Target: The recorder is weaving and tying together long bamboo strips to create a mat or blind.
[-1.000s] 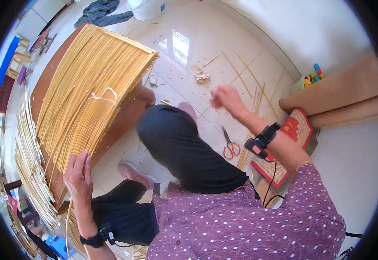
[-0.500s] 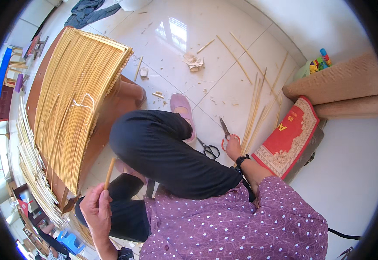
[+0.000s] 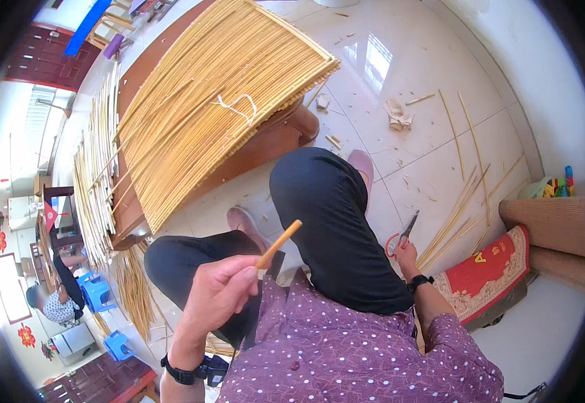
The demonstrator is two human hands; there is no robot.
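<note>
My left hand (image 3: pixel 222 292) is closed in a pinch on a short tan reed stick (image 3: pixel 282 240), which slants up and to the right in front of my lap. Down beside my right thigh, my right hand (image 3: pixel 406 258) grips scissors (image 3: pixel 400 240) with orange-red handles, their blades pointing up and away. A large mat of yellow reed sticks (image 3: pixel 222 84) rests on a low brown table (image 3: pixel 265 158) at the far left. A white cord (image 3: pixel 242 109) lies across the mat, along with a few loose sticks.
Long reed sticks (image 3: pixel 453 215) are spread on the tiled floor at right, near a red patterned mat (image 3: pixel 483 275). A crumpled paper (image 3: pixel 398 115) and offcuts lie farther off. More sticks (image 3: pixel 98 161) lean left of the table. Another person (image 3: pixel 61 302) sits near blue stools (image 3: pixel 95 292).
The view has swung to the left, so the reed mat and table show farther right. My left hand has moved in over my lap with the stick. Black scissors on the floor are now out of sight.
</note>
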